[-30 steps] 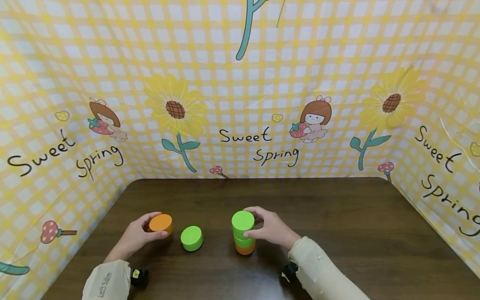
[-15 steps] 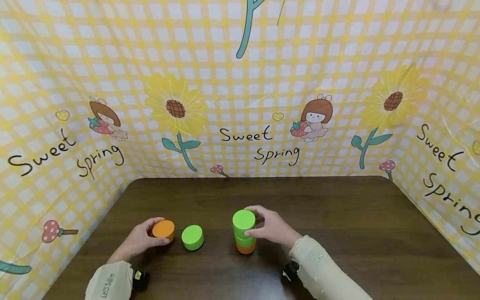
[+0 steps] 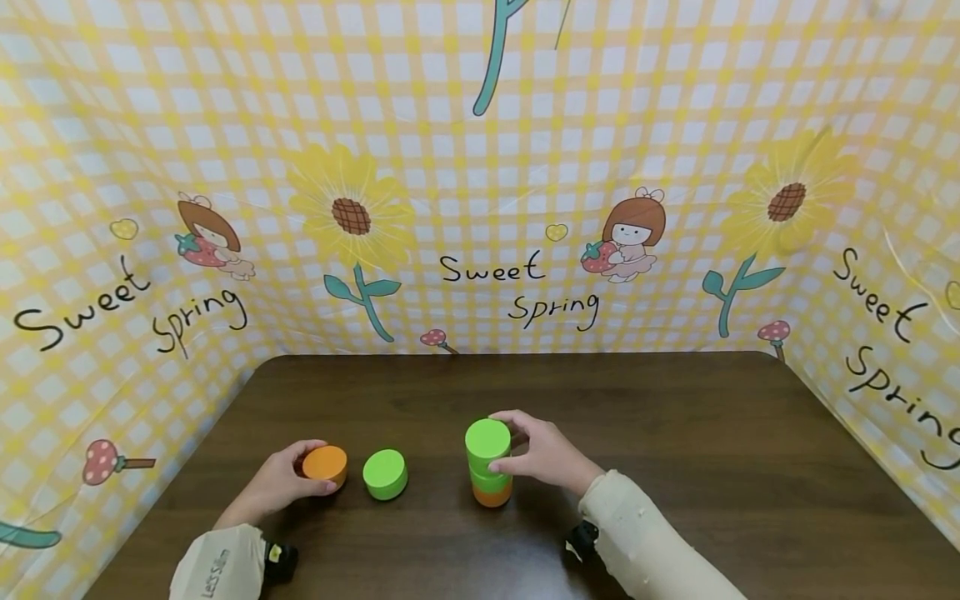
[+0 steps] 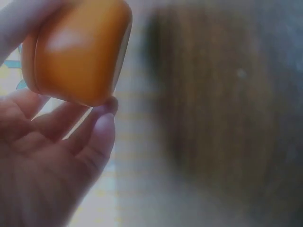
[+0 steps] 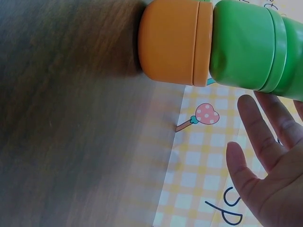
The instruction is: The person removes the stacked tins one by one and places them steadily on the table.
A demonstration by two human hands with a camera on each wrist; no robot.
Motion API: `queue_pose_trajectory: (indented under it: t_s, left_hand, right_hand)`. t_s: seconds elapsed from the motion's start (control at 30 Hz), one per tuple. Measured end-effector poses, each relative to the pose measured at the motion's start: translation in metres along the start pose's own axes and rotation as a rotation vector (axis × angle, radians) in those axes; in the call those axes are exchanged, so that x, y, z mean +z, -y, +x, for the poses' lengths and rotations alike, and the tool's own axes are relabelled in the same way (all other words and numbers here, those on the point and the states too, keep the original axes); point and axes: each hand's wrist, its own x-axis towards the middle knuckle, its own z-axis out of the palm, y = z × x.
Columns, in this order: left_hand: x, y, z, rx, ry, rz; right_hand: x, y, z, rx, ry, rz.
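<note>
On the left of the table my left hand (image 3: pixel 279 479) grips a small round orange jar (image 3: pixel 326 468), thumb at the near side and fingers behind. The left wrist view shows this lidded orange jar (image 4: pixel 83 52) close up; whether it touches the table I cannot tell. Just right of it stands a loose green jar (image 3: pixel 386 475). Farther right is an upright stack: an orange jar (image 5: pixel 168 42) at the bottom, a green jar (image 5: pixel 244 45) in the middle and another green jar (image 3: pixel 487 443) on top. My right hand (image 3: pixel 546 454) holds the top one between thumb and fingers.
All this is on a dark brown wooden table (image 3: pixel 637 417). A yellow checked cloth (image 3: pixel 480 183) with printed flowers and lettering hangs behind and at both sides. Black wrist cameras (image 3: pixel 281 560) sit under both cream sleeves (image 3: pixel 652 533).
My left hand has come down and a little nearer with the orange jar. The right hand and the stack stay in place, apart from a slight shift of the view.
</note>
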Motion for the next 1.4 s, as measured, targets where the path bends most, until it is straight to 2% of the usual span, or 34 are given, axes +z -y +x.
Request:
queue_pose_trajectory:
  t_s: [0.1,0.3,0.57,0.93,1.17,1.4]
  left_hand:
    - [0.0005,0.0006,0.0,-0.021,-0.001,-0.006]
    - [0.0019,0.0002,-0.0011,-0.004,-0.018,-0.01]
    - [-0.001,-0.0026,-0.0031,0.0,0.031,-0.033]
    - [-0.0034,-0.0018,-0.0032,0.031,0.049,-0.028]
    - [-0.0023,0.0001,-0.001,0.033,0.079,-0.033]
    - [-0.0024,0.0011,0.0006,0.037,0.085,-0.017]
  right_hand:
    - [0.0004,-0.001,-0.0004,-0.004,0.002,0.003]
    - [0.0005,-0.0012,-0.0005,-0.002,0.004,0.013]
    - [0.0,-0.0009,-0.0002,0.003,0.011,0.014]
    - [-0.0004,0.0003,0.0005,0.013,0.016,0.019]
    - [-0.0005,0.0013,0.0005,-0.003,0.011,0.009]
    - [-0.0007,0.0018,0.0001,-0.009,0.004,0.016]
